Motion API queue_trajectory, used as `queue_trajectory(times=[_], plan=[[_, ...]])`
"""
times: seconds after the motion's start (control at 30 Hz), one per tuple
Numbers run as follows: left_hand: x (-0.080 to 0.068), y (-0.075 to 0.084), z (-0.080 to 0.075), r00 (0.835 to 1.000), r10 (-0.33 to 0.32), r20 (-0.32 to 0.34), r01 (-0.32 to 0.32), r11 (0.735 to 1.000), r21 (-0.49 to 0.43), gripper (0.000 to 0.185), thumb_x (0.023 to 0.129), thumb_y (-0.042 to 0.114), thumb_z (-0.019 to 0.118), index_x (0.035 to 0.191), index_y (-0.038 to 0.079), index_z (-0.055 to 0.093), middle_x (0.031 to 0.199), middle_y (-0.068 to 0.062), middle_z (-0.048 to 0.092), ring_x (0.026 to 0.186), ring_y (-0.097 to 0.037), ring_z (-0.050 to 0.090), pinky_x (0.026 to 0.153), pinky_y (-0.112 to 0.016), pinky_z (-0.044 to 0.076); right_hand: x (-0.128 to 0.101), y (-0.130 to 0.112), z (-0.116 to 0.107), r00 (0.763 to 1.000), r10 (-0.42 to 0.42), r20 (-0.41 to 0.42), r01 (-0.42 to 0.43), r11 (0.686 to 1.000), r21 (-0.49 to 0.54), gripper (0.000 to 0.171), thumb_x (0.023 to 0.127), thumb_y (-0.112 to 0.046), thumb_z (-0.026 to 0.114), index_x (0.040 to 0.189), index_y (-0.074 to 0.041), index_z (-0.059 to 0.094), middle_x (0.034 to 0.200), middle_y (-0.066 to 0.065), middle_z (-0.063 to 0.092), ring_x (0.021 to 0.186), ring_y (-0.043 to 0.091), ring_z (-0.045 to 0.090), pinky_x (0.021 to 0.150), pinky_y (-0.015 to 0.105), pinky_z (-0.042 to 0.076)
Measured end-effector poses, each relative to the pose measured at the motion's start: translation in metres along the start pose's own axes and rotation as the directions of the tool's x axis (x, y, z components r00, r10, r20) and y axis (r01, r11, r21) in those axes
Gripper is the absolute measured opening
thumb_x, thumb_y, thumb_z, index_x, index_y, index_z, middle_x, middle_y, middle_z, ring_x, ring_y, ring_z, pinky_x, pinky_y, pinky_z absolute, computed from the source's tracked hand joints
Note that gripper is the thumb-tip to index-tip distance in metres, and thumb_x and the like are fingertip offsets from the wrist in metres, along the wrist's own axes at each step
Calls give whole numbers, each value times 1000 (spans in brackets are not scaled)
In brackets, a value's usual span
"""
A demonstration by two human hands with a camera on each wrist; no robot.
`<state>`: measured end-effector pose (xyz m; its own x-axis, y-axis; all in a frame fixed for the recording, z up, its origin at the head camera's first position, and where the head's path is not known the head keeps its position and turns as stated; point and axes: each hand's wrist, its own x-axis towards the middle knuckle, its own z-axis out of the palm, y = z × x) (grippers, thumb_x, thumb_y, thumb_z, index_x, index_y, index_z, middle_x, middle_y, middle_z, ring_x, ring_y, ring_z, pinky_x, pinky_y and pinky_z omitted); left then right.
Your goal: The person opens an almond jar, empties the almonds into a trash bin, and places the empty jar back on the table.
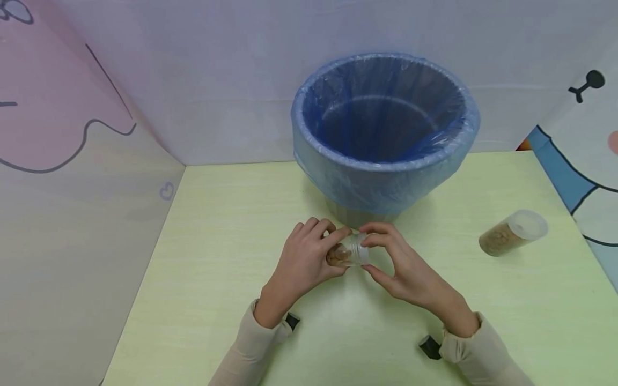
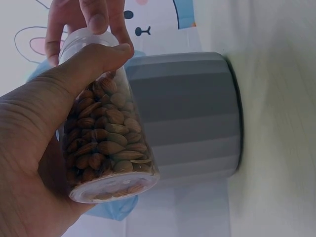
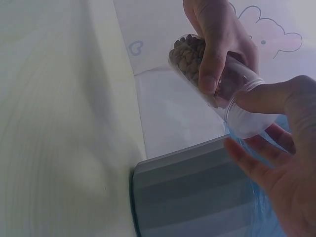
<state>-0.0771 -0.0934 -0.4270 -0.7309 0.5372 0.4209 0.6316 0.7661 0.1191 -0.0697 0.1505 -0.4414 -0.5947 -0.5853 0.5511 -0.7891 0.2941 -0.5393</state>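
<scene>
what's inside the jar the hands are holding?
Almonds fill the clear jar, visible through its wall and base. The left hand covers part of it; right hand grips the lid.

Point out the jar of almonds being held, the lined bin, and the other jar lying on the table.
jar of almonds (image 2: 106,143), left wrist view, on its clear wall.
lined bin (image 1: 386,182), head view, on its bag-covered outer wall.
other jar (image 1: 507,236), head view, on its clear side.

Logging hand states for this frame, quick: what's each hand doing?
Left hand: grips the body of the almond jar.
Right hand: fingers pinch the jar's lid.
</scene>
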Motion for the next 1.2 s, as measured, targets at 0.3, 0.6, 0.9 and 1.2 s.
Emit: queue_trajectory(times=[0.3,0.6,0.9,1.2], plan=[[0,-1,-2,1000,-2,-3,2,1000,-7,66,66,47,97,124,25,74,101,4,65,90,-18,58,71,-30,46,-1,0,-1,1000,25,-17,-25,999,36,43,101,-21,65,132,4,49,142,23,49,129,30,53,107,15,46],[0,-1,-3,1000,-4,-14,4,1000,-14,65,66,45,97,123,25,75,100,4,64,88,-18,57,70,-30,45,-2,-2,-2,990,137,-16,-134,982,131,82,76,16,83,149,2,46,144,20,47,136,18,49,107,19,50],[0,0,-6,1000,-6,-19,6,1000,-18,65,65,44,98,123,24,75,101,4,65,90,-18,58,71,-30,45,-12,2,2,975,214,-52,-201,962,187,74,77,12,85,143,1,52,141,18,54,134,11,51,101,20,54],[0,-3,-19,999,5,-45,-4,1000,19,65,65,42,98,123,25,74,101,4,65,89,-18,58,72,-32,46,-28,5,8,962,268,-45,-261,959,109,74,78,3,88,143,-6,54,138,9,62,119,15,64,89,35,60]])
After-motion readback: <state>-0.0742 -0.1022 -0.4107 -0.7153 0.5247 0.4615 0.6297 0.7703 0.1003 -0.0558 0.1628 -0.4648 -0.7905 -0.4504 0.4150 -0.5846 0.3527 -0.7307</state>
